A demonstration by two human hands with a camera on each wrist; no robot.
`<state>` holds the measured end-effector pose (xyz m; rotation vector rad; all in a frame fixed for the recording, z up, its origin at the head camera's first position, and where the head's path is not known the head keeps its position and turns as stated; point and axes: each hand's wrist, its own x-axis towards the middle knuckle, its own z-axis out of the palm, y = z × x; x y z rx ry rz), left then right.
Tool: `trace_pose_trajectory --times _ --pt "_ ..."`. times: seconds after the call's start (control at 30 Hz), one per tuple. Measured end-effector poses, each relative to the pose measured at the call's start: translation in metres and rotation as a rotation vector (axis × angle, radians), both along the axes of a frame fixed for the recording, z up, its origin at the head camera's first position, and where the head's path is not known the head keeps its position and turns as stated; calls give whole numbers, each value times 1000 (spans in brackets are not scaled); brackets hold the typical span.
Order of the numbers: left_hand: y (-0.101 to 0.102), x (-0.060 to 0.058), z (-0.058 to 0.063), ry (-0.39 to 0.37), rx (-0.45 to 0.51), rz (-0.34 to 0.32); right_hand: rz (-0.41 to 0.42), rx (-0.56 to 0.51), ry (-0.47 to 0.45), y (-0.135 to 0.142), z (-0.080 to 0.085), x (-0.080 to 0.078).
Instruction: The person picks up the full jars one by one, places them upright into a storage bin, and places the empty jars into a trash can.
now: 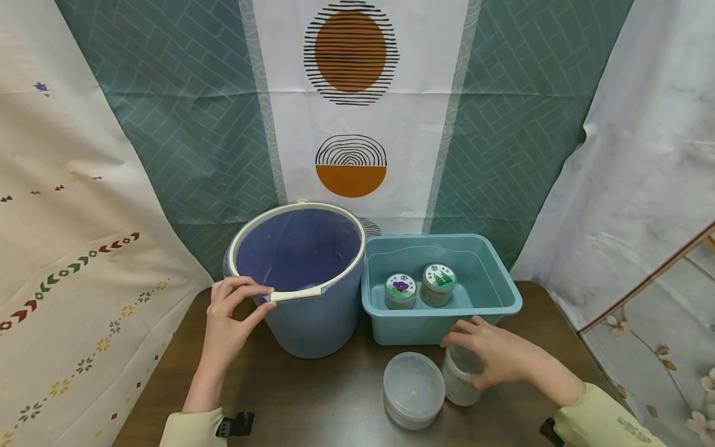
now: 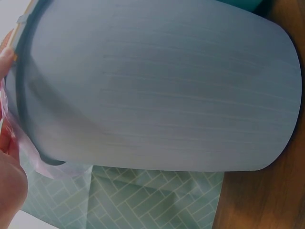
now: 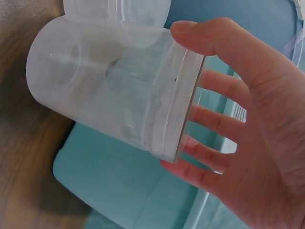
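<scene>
My left hand (image 1: 230,320) pinches the pale rim (image 1: 296,294) of a blue trash bin (image 1: 315,332) between thumb and fingers. In the left wrist view a thin pinkish bag edge (image 2: 35,160) hangs over that rim by the fingers. My right hand (image 1: 494,351) holds the top of a clear plastic jar (image 3: 109,81), thumb on one side and fingers round the other. The jar stands upright on the table. Just left of it is a second clear jar (image 1: 413,388) with a lid, close beside it.
Behind the jars stands a teal plastic basin (image 1: 441,329). It holds a small tin with a purple flower label (image 1: 400,285) and another with a green label (image 1: 439,278). Patterned cloths (image 1: 486,155) hang round the brown table (image 1: 313,403).
</scene>
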<state>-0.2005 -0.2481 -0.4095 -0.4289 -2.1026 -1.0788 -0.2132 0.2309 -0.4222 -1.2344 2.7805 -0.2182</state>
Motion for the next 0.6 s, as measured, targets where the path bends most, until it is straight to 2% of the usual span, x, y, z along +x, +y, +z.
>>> trace_pose_trajectory --times 0.4,0.6 --pt "0 0 0 -3 -4 3 19 -14 100 2 -21 1" --pt "0 0 0 -4 -6 7 41 -18 116 4 -26 -1"
